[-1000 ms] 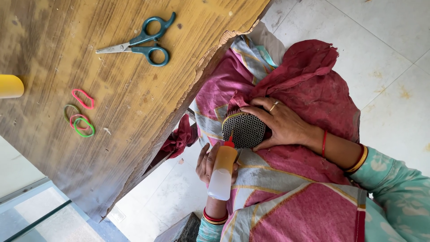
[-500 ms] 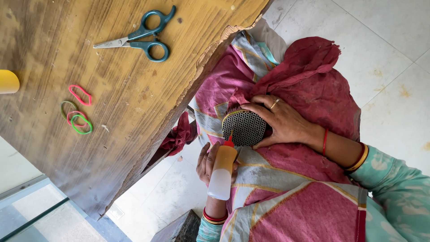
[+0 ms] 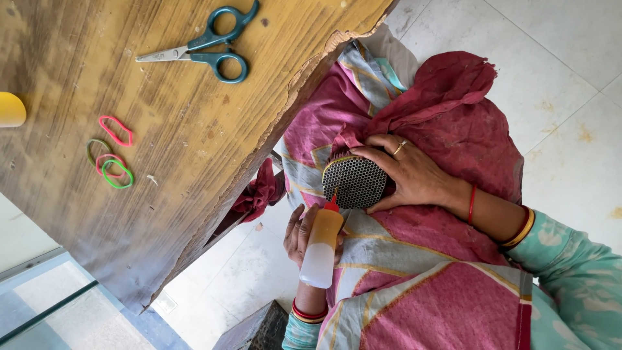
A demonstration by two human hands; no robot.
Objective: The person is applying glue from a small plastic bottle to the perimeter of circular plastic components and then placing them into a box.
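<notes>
So the right hand (image 3: 414, 175) has its fingers curled tight around a round black mesh disc (image 3: 355, 183) with a yellowish rim, pressing it against the pink and maroon cloth (image 3: 447, 116) on the lap. There's a ring on one finger, and red and gold bangles at the wrist. The left hand (image 3: 301, 234) is wrapped around a small squeeze bottle (image 3: 322, 249), fingers closed on its body; the bottle has orange liquid in the upper part and a red nozzle whose tip sits right at the lower edge of the mesh disc, touching or almost touching it, can't quite tell which. Off to the left is a worn wooden table (image 3: 194, 162) with a chipped edge. On it lie teal-handled scissors (image 3: 206, 49) at the top, a few coloured rubber bands (image 3: 110, 155) well left, and a yellow object (image 3: 11, 109) at the frame edge. Pale floor tiles (image 3: 564, 58) on the right.
</notes>
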